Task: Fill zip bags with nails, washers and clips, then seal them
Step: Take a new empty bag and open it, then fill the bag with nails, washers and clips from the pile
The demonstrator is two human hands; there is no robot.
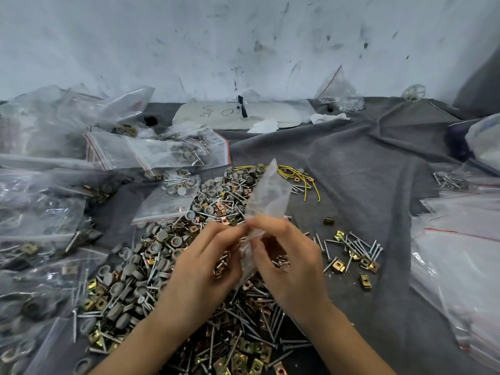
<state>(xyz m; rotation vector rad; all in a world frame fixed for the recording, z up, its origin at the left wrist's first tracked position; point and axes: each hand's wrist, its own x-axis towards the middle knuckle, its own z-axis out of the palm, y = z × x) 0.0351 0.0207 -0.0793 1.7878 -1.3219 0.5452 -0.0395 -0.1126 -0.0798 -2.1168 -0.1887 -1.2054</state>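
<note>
I hold a small clear zip bag (267, 196) upright over the middle of the table. My left hand (205, 263) and my right hand (292, 263) both pinch its lower edge, fingertips nearly touching. Both palms also cup a few nails and clips. Under my hands lies a big loose heap of nails, grey washers and brass clips (162, 266). A smaller scatter of nails and clips (354, 253) lies to the right of my right hand.
Filled zip bags (157, 150) are piled at the left and along the left edge. Empty bags (460, 239) are stacked at the right. Yellow wire (300, 177) lies behind the heap. A grey cloth (351, 158) covers the table; a marked white wall stands behind.
</note>
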